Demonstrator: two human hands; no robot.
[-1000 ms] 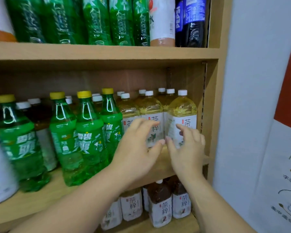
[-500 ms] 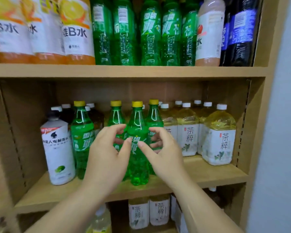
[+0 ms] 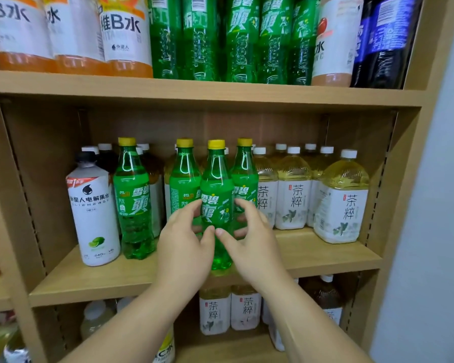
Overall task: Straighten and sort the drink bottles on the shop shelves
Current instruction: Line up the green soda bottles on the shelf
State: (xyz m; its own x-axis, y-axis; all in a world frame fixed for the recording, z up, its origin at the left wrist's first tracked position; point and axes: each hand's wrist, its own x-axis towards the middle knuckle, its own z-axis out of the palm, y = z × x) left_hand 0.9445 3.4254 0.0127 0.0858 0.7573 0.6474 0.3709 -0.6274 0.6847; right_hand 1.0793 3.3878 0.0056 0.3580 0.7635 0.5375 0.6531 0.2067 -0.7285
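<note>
- the left hand (image 3: 184, 247) and right hand (image 3: 252, 247) are cupping the front green soda bottle (image 3: 216, 200) from either side, each grip curling round its lower body, thumbs nearly meeting in front.
- that bottle is standing upright near the front edge of the middle shelf (image 3: 89, 284).
- the tea bottles (image 3: 342, 205) on the right are sitting in tidy rows, so that part is looking done; a lone green bottle (image 3: 133, 200) beside the white electrolyte bottle (image 3: 93, 213) is likely needing regrouping.
- the soda bottles are showing glossy, translucent, waisted plastic with yellow caps; the tea bottles are looking squat, squarish and white-labelled.

Left of tea bottles (image 3: 341, 205) (same shelf (image 3: 325, 255)) stand soda bottles (image 3: 133, 200).
</note>
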